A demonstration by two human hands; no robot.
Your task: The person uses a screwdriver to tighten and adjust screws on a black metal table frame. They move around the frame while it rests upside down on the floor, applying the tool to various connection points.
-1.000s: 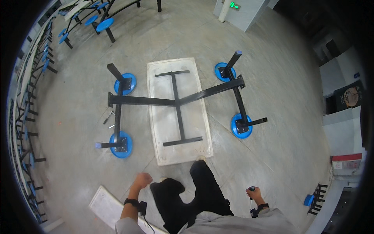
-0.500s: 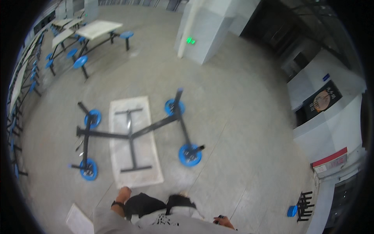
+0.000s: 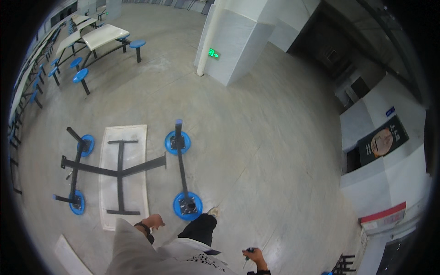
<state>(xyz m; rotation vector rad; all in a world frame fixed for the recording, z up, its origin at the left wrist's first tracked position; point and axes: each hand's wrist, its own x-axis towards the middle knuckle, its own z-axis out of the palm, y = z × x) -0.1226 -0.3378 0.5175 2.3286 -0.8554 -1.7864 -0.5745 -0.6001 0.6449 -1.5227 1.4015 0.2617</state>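
My right hand (image 3: 259,259) is wrapped round the dark handle of a screwdriver (image 3: 248,255), low in the view and off to the right of my body. My left hand (image 3: 155,222) hangs with curled fingers over the near end of a white tabletop (image 3: 133,176), apparently holding nothing. On that tabletop lies a black metal frame (image 3: 120,174) with two angled arms. Right of it, a black bar (image 3: 181,167) joins two upturned blue round seats (image 3: 188,206). A similar seat bar (image 3: 74,181) stands at the left, by the frame's left arm end.
Another white board (image 3: 73,256) lies at lower left. Assembled tables (image 3: 105,36) with blue stools (image 3: 80,76) fill the far left. A pillar (image 3: 233,50) with a pipe stands ahead. Wall counters (image 3: 362,160) line the right, with stacked black frames (image 3: 343,265) at lower right.
My view has shifted right, so the frame and seats sit further left. The frame's right arm end and right seat bar overlapped before; a gap shows now. My right hand shows more fully.
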